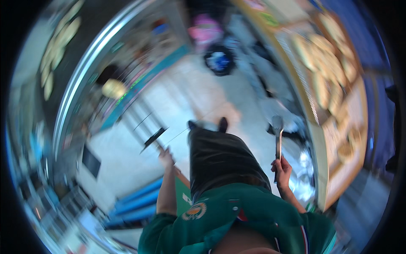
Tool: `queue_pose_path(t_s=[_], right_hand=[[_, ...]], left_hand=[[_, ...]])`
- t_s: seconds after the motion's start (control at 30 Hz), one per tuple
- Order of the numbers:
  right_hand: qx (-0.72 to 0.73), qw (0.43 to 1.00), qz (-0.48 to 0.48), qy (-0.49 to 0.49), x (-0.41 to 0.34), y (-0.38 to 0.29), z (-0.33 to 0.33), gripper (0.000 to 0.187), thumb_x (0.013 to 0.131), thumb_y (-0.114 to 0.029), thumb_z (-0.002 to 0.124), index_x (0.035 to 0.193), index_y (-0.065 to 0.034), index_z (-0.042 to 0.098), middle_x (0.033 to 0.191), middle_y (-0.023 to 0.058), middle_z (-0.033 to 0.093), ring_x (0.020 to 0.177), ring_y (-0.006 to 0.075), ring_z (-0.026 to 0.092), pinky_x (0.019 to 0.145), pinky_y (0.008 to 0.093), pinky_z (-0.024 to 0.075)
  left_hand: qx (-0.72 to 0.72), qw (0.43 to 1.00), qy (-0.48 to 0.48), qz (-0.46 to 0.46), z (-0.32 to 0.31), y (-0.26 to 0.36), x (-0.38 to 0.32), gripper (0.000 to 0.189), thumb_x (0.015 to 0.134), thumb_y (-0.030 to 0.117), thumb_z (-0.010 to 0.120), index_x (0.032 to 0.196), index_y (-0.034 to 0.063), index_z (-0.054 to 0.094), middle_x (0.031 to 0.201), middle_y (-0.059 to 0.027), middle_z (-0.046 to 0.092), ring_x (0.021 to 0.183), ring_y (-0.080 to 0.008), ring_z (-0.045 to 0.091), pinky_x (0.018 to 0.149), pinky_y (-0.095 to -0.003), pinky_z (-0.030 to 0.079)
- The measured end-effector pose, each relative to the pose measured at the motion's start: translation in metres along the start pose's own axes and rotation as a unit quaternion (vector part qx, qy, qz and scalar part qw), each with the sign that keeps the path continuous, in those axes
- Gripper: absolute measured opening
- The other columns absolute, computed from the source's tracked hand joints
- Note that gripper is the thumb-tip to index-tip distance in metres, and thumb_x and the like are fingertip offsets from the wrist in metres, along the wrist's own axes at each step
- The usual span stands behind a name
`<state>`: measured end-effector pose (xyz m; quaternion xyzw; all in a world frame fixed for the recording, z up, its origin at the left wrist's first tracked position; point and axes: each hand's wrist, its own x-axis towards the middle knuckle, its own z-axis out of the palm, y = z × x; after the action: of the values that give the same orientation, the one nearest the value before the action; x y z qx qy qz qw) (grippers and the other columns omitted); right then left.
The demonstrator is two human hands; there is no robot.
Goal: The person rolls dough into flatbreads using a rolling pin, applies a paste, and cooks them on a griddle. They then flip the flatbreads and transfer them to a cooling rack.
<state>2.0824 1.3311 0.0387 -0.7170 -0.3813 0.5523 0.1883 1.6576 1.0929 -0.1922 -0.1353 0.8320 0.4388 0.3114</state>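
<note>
My left hand (167, 158) is closed around the handle of a long tool with a dark crosspiece (154, 138); blur hides its exact kind. A wooden-looking length shows below that hand. My right hand (282, 170) grips metal serving tongs (278, 139) with a dark lower end, their head pointing away from me. Both hands hang on either side of my dark apron (222, 158), over the pale floor. To the right of the tongs, long bread loaves (326, 63) lie on a wooden counter.
A wooden counter edge (321, 165) runs along the right. A metal-framed case (68, 92) curves along the left, with loaves (58, 50) beyond it. Ahead on the floor stands a black-lined bin (219, 60), near a pink bag (206, 30). Blue bars (136, 200) lie low at left.
</note>
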Motion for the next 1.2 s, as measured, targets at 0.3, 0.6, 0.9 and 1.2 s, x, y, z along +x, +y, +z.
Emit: queue_pose_path(t_s=[0.3,0.6,0.9,1.2], right_hand=[[-0.064,0.806,0.027,-0.588,0.146,-0.041,0.334,0.017,0.096,-0.012,0.061,0.108,0.0006,0.065,0.081,0.0040,0.066,0.065,0.0073,0.061,0.057,0.0210,0.0490],[-0.115,0.779,-0.020,-0.616,0.123,-0.090,0.576,0.017,0.094,-0.018,0.064,0.101,-0.0037,0.069,0.079,0.0023,0.069,0.061,0.0073,0.060,0.052,0.0216,0.0459],[-0.030,0.860,-0.055,-0.507,0.126,-0.179,0.336,0.025,0.095,-0.016,0.064,0.114,0.0004,0.067,0.081,0.0032,0.066,0.064,0.0079,0.056,0.061,0.0234,0.0473],[0.181,0.971,-0.138,-0.074,0.119,-0.244,0.086,0.020,0.098,-0.017,0.061,0.106,0.0002,0.066,0.084,0.0057,0.068,0.069,0.0097,0.060,0.063,0.0230,0.0493]], left_hand=[[0.085,0.994,0.011,-0.067,0.012,-0.036,-0.019,0.037,0.087,0.028,0.074,0.067,0.0011,0.058,0.055,-0.0079,0.058,0.050,-0.0167,0.054,0.051,-0.0381,0.044],[0.167,0.983,0.049,0.063,-0.010,0.022,0.001,0.036,0.085,0.028,0.075,0.071,-0.0022,0.061,0.060,-0.0190,0.061,0.054,-0.0325,0.061,0.056,-0.0441,0.045],[0.078,0.994,-0.006,0.083,0.009,0.190,0.204,0.032,0.088,0.016,0.073,0.064,-0.0002,0.058,0.048,-0.0046,0.051,0.041,-0.0124,0.042,0.038,-0.0328,0.028],[0.063,0.998,0.016,-0.010,0.020,0.333,0.348,0.034,0.088,0.030,0.073,0.083,0.0138,0.044,0.052,0.0000,0.041,0.032,-0.0131,0.030,0.030,-0.0296,0.021]])
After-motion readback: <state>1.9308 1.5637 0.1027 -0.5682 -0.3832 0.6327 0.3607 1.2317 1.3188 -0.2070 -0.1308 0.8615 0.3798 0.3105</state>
